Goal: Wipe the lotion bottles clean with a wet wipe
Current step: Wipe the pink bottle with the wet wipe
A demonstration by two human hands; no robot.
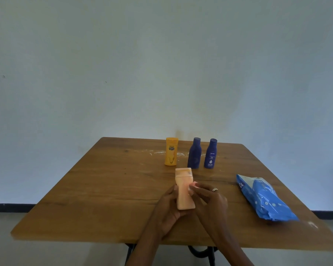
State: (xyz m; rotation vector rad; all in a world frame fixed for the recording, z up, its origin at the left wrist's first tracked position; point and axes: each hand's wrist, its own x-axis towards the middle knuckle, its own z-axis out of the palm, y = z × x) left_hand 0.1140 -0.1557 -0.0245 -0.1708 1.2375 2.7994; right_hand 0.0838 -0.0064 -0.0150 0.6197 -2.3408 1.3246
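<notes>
A pale peach lotion bottle (183,189) is held above the middle of the wooden table (104,198), cap pointing away from me. My left hand (166,210) grips its lower body from the left and beneath. My right hand (210,198), a ring on one finger, pinches the bottle's right side with thumb and fingertips. No wipe shows in either hand. A yellow bottle (171,154) and two dark blue bottles (194,155) (211,153) stand upright in a row at the back of the table.
A blue wet wipe pack (265,198) lies on the table's right side, near the edge. White smears mark the wood around the standing bottles. A plain wall rises behind the table; dark metal legs show under the front edge.
</notes>
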